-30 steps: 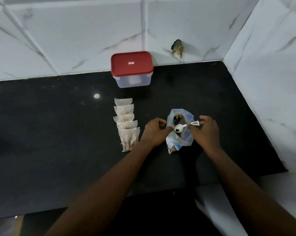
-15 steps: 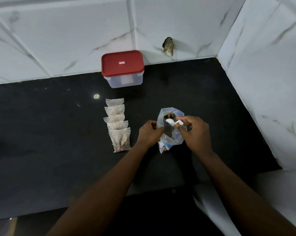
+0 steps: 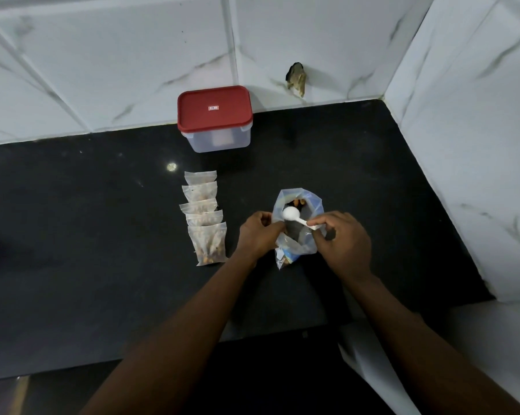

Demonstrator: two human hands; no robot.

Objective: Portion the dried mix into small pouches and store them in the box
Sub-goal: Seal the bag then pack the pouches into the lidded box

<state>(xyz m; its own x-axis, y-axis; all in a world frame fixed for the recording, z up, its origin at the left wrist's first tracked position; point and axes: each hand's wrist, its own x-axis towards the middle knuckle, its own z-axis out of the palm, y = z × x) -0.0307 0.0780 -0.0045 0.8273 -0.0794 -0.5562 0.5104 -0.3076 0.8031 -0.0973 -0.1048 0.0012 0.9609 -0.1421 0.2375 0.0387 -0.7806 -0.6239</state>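
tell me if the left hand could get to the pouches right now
Probably yes: the pouches lie just left of the left hand with nothing between them, but it grips the bag rim and must let go first.

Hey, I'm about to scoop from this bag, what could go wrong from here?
1. The bag is soft and seems propped by your left hand pinching its rim; letting go could tip it and spill mix on the counter.
2. The spoon in your right hand is small; a heaped scoop may drop bits.
3. The pouches lie close to your left hand; a sweep could scatter them.
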